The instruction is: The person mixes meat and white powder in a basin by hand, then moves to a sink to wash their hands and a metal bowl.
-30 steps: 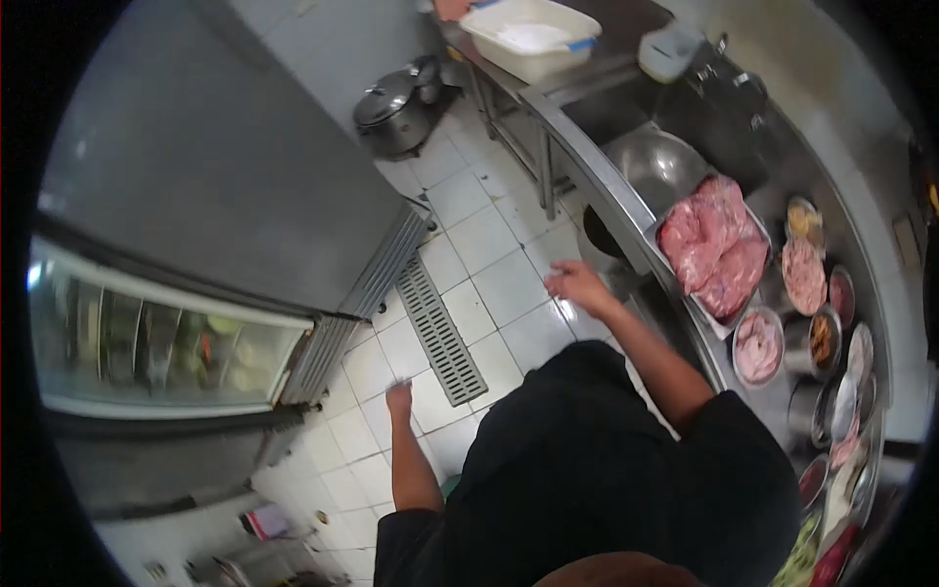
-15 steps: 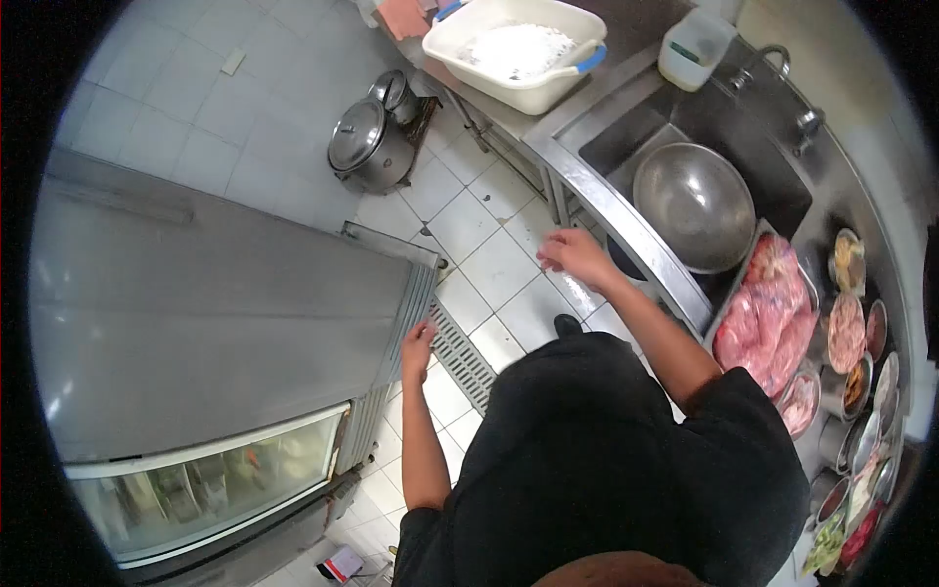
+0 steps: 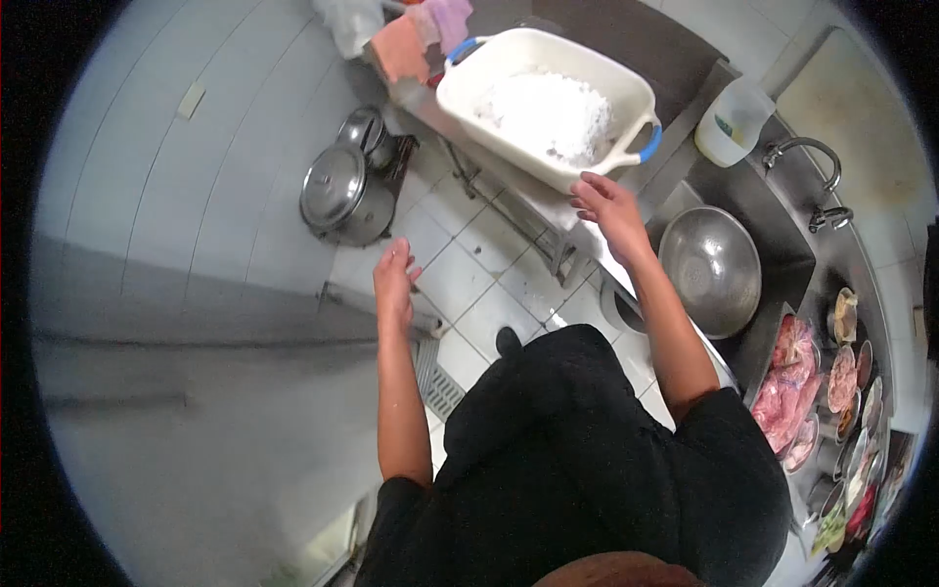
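Observation:
A cream plastic tub with blue handle grips stands on the counter at the top, with white powder heaped inside. My right hand is in the air just below the tub's near corner, its loosely bent fingers holding nothing. To the left, above the tiled floor, hovers my left hand, fingers slightly apart and with nothing in it. The lidded metal pot on the floor is the thing nearest to it in view.
A metal bowl sits in the sink beside my right arm. Raw meat and several ingredient containers line the right counter. A translucent container stands near the faucet. Cloths hang at the upper left; a floor drain lies below.
My body has moved forward, toward the tub. Both hands have gone forward and up, and my right hand now is near the tub's corner. The refrigerator's glass door has mostly left the view.

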{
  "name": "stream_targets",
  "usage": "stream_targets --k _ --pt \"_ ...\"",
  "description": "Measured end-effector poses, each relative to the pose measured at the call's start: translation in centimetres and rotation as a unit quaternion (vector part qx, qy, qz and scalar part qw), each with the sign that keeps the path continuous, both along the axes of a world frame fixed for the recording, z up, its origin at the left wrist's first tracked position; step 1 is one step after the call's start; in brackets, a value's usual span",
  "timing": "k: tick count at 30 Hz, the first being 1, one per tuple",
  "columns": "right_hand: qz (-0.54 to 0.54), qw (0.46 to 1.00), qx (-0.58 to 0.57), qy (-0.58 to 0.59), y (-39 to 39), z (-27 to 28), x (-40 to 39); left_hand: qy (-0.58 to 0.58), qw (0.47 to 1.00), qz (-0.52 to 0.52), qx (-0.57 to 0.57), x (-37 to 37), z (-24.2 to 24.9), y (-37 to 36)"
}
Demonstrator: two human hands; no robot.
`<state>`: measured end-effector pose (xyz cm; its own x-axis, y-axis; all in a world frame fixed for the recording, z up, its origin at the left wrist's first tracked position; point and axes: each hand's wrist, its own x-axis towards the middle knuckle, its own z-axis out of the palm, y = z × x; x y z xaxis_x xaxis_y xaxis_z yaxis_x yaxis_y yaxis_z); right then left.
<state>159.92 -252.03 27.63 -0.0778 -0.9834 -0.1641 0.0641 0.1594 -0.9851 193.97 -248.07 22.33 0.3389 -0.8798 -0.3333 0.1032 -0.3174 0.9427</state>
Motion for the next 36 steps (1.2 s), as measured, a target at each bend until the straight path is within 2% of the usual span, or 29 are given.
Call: stream_targets --k 2,3,6,8,10,11,14,17,19,21,23,25,27,29,30,33,36 --pt "-0.070 0.998 -0.002 -0.004 -1.9 -1.2 -1.1 -0.004 0.998 -0.050 -0.032 -0.3 1.9 -5.2" --pt "-0.064 0.997 0.015 -0.031 -2.3 0.1 -1.5 -0.003 0.997 -0.064 -0.031 -0.9 3.2 -7.0" --pt "-0.141 0.989 0.024 -0.048 -5.6 1.0 -2.3 -0.005 0.991 -0.123 -0.058 -3.7 7.2 -14.2" --pt "-0.157 0.984 0.011 -0.082 -8.9 1.1 -2.8 -0.004 0.981 -0.177 -0.080 -5.4 8.0 -18.5" --pt "-0.177 0.978 -0.009 -0.112 -13.1 0.8 -3.5 -0.050 0.971 -0.214 -0.098 -7.4 8.4 -22.4" --pt "-0.192 0.972 0.016 -0.137 -15.5 0.6 -3.8 -0.070 0.966 -0.231 -0.097 -8.1 8.3 -24.4" --pt "-0.276 0.952 0.116 0.055 -24.9 -5.0 -7.2 -0.116 0.958 -0.248 -0.081 -9.0 8.0 -28.1" --pt "-0.286 0.949 0.084 -0.099 -32.4 -15.0 -11.4 -0.123 0.959 -0.245 -0.075 -8.2 7.5 -30.8" --pt "-0.315 0.923 0.201 -0.089 -33.1 -16.5 -11.6 -0.125 0.962 -0.238 -0.055 -6.2 7.2 -32.3" --pt "-0.323 0.913 0.239 -0.072 -33.5 -17.8 -12.7 -0.086 0.967 -0.232 -0.060 -4.0 6.4 -34.0" --pt "-0.301 0.932 0.196 -0.045 -35.0 -22.1 -15.6 -0.049 0.974 -0.218 -0.044 -2.3 6.5 -35.1" --pt "-0.273 0.939 0.198 -0.062 -34.7 -21.4 -14.8 -0.004 0.973 -0.230 -0.030 -0.3 6.3 -36.3" --pt "-0.255 0.932 0.230 -0.115 -33.8 -13.0 -11.0 0.036 0.965 -0.259 -0.012 0.5 6.0 -38.2" --pt "-0.179 0.953 0.230 0.083 -33.7 -11.6 -10.4 0.071 0.952 -0.297 -0.004 0.1 5.8 -40.3" --pt "-0.087 0.958 0.230 0.146 -33.3 -8.7 -7.6 0.086 0.944 -0.318 0.001 -0.1 6.0 -41.4" --pt "0.079 0.917 0.108 0.376 -33.7 -5.8 0.3 0.117 0.909 -0.399 0.008 -2.2 6.5 -43.9" --pt "0.055 0.866 0.105 0.486 -33.4 -1.1 4.6 0.168 0.859 -0.482 0.036 -5.5 4.9 -44.9"
